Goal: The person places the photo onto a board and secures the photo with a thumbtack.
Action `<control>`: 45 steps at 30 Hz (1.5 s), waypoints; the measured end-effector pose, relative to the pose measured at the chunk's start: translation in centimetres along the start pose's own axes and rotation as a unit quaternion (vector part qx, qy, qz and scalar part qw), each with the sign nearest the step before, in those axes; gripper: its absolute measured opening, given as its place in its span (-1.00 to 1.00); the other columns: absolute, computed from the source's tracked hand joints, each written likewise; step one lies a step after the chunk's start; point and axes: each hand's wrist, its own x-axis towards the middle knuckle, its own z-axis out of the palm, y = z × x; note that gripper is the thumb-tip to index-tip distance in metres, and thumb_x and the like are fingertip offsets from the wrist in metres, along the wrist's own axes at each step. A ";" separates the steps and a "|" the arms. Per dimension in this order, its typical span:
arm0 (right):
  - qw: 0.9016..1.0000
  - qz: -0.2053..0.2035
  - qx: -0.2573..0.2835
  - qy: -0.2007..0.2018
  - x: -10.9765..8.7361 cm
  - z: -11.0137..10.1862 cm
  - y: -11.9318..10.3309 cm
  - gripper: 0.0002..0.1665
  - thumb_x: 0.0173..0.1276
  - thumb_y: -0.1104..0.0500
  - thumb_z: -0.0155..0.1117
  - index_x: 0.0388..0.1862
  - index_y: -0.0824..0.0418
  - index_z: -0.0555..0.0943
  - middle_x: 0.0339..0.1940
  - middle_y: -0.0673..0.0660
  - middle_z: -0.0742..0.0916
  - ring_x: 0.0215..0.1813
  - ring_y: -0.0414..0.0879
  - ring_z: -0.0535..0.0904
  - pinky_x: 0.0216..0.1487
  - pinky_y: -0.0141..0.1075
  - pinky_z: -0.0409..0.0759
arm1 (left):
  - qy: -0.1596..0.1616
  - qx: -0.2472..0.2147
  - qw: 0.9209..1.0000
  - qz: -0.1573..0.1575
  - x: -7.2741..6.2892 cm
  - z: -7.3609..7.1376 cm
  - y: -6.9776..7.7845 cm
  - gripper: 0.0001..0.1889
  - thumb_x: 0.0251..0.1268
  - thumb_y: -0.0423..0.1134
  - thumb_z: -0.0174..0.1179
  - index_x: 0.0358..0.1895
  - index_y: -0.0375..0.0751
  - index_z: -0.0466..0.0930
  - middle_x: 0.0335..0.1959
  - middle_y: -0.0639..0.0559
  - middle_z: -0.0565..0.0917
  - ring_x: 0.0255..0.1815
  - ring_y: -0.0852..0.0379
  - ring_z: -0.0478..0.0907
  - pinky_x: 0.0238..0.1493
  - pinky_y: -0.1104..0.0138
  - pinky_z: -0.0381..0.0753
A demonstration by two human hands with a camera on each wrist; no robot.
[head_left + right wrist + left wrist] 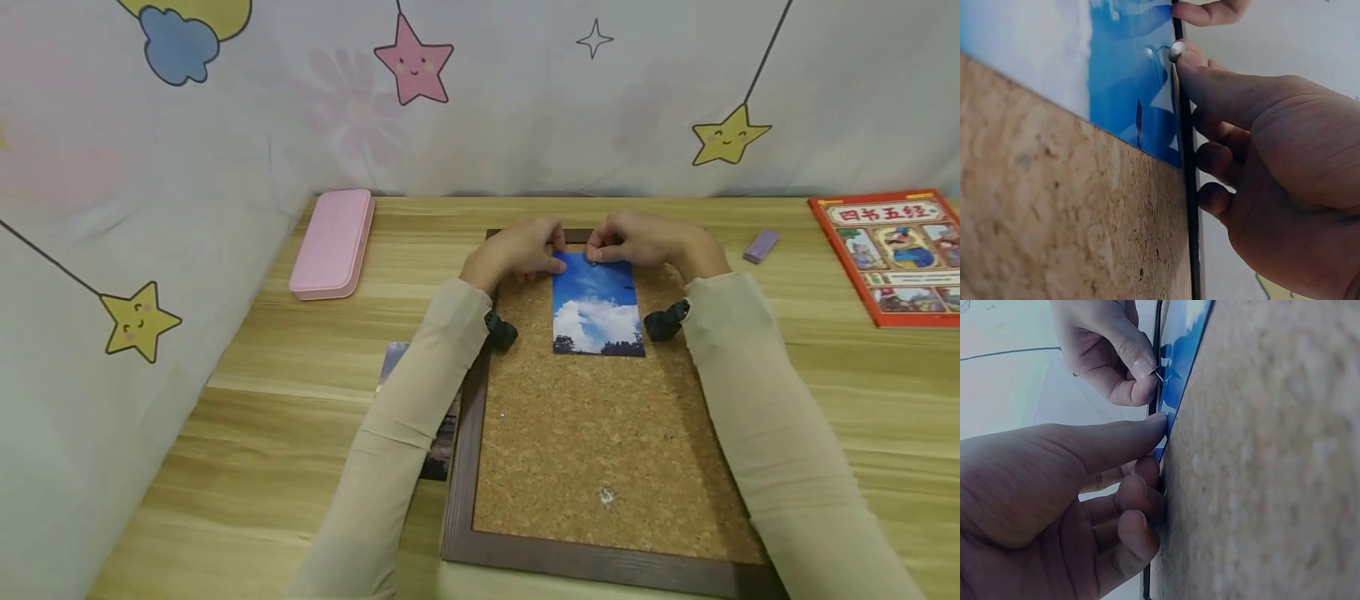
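A glossy photo [598,304] of blue sky and white clouds lies on the upper part of a cork board [585,442] with a dark brown frame. My left hand [525,248] holds the photo's top left corner, its thumb [1129,439] on the printed face and the other fingers bent at the edge. Near the middle of the top edge, my right hand [645,237] pinches a silver thumbtack [1177,51] between thumb and forefinger. The tack's pin points at the photo, which mirrors it.
More photos [442,442] lie left of the board, partly under the left sleeve. Beyond them is a pink case [333,243]. To the right are a purple eraser [761,246] and a red-covered book [900,254]. A white patch [607,497] marks the lower cork.
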 end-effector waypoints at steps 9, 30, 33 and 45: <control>1.000 0.001 -0.012 0.003 0.2 0.1 0.1 -0.79 0.55 0.21 0.15 -0.12 0.33 0.67 -0.30 0.13 0.65 -0.30 -0.08 0.46 -0.19 -0.26 0.42 | 0.003 -0.003 1.000 0.003 0.0 0.0 0.0 -0.70 0.43 -0.18 0.25 0.08 -0.19 0.45 -0.30 -0.09 0.55 -0.50 0.10 0.49 -0.43 0.30 0.58; 0.997 0.052 -0.014 0.053 -0.1 0.7 -1.5 -0.60 0.38 0.20 0.38 0.03 0.30 0.40 -0.39 0.17 0.47 -0.40 -0.02 0.34 -0.33 -0.19 0.32 | 0.027 0.015 0.999 0.018 -0.2 0.2 0.1 -0.73 0.38 -0.22 0.31 0.02 -0.19 0.50 -0.19 -0.09 0.58 -0.49 0.09 0.51 -0.47 0.30 0.57; 0.998 0.042 -0.015 0.048 -0.7 0.6 -1.2 -0.58 0.36 0.20 0.41 0.05 0.28 0.42 -0.36 0.18 0.50 -0.36 0.00 0.37 -0.29 -0.18 0.34 | 0.030 0.017 0.999 0.013 -0.3 0.3 0.2 -0.74 0.39 -0.23 0.30 0.03 -0.18 0.49 -0.19 -0.08 0.58 -0.50 0.09 0.50 -0.46 0.30 0.57; 0.999 0.028 -0.031 0.003 -5.1 -0.4 -0.5 -0.43 0.37 0.21 0.39 0.30 0.29 0.46 -0.08 0.25 0.60 -0.08 0.07 0.52 -0.02 0.00 0.51 | 0.010 0.091 0.996 0.001 -1.8 0.2 0.8 -0.50 0.34 -0.13 0.35 0.25 -0.18 0.43 -0.10 -0.05 0.55 -0.21 0.05 0.43 -0.04 0.19 0.46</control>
